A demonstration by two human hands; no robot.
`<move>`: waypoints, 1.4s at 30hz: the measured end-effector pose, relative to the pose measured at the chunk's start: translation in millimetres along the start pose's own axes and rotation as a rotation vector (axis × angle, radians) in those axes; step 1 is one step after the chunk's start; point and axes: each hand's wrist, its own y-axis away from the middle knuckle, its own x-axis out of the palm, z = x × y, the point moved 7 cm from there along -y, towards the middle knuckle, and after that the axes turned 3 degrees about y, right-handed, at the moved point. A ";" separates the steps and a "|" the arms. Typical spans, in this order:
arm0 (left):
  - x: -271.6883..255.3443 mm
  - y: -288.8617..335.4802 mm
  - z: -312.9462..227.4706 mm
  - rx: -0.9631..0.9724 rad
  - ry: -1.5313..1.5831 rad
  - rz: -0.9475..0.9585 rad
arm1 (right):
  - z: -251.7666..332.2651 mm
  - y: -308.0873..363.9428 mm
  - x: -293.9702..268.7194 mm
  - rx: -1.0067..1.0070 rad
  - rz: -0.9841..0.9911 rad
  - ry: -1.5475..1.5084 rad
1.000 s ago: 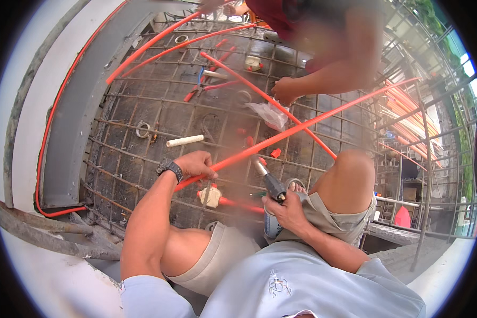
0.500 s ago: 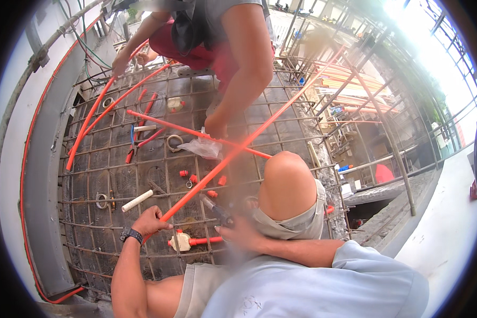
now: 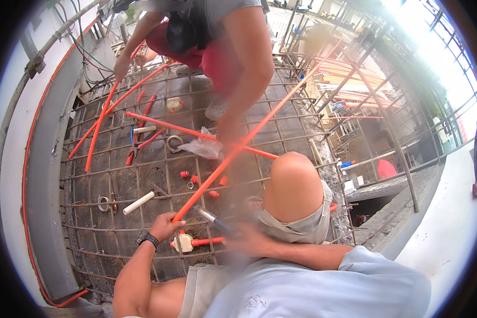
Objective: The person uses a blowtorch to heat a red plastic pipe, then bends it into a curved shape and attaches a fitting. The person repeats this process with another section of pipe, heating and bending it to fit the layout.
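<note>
My left hand (image 3: 166,225) is closed around the near end of a long orange pipe (image 3: 209,177), which slants up to the far right. My right hand (image 3: 246,238) is blurred by a smear, its fingers round a dark-handled tool (image 3: 217,221) with a pale metal tip; the tool's exact kind is unclear. The tip is close to the pipe's near end; I cannot tell if they touch. Just below the pipe end, a cream junction box (image 3: 184,243) with orange fittings joins a short orange pipe (image 3: 208,241). Several orange couplings (image 3: 213,194) lie beyond.
A rebar grid (image 3: 98,229) covers the dark deck. Across from me a co-worker's hand (image 3: 122,69) holds another orange pipe (image 3: 102,130). Around lie a white tube (image 3: 138,203), tape rolls (image 3: 175,142), pliers (image 3: 134,151) and a plastic bag (image 3: 202,147). A deck opening (image 3: 370,211) is at right.
My left hand has shifted slightly right and away from me with the pipe. The tool in my right hand has tilted. The lower end of the co-worker's pipe has swung right.
</note>
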 end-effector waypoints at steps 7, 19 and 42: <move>-13.6 -4.9 13.3 0.029 -0.016 -0.111 | -25.2 6.1 5.8 0.214 0.066 0.002; -22.2 2.2 10.5 -0.021 -0.116 0.006 | -9.9 3.8 12.8 0.135 0.055 0.129; -13.5 -6.2 -23.0 0.032 -0.147 0.127 | -22.3 -16.6 12.1 0.154 -0.086 0.243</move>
